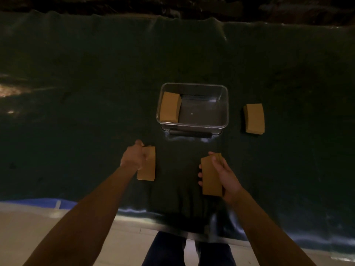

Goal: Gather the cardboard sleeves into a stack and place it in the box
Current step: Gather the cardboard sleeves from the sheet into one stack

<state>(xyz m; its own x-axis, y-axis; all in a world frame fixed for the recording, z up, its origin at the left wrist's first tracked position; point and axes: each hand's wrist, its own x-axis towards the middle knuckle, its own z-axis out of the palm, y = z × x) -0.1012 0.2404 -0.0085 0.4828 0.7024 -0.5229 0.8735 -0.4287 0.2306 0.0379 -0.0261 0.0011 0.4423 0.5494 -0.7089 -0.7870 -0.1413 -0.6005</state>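
The right hand [223, 174] holds a bundle of cardboard sleeves [211, 175] clear of the desk [96, 93], thumb over the top face and fingers curled round the far long edge; that side-to-side clasp seems meant to keep the loose sleeves squared as one block. The left hand [134, 157] is closed over the upper left part of a second bundle [147, 164], which appears to lie on the dark cloth, though whether it is already lifted is hard to say. I judge that the two bundles are about to be joined into one stack.

Beyond them stands the clear box [193, 105], its handle toward the person. One stack of sleeves [170, 109] already sits against the box's left wall, leaving the rest of the floor free, likely for more stacks beside it. A further stack [254, 119] lies on the desk to the right of the box, apart from it.

The light is dim. The left hand's fingertips are hidden, sleeve counts cannot be made out, and the far desk edge fades into darkness.
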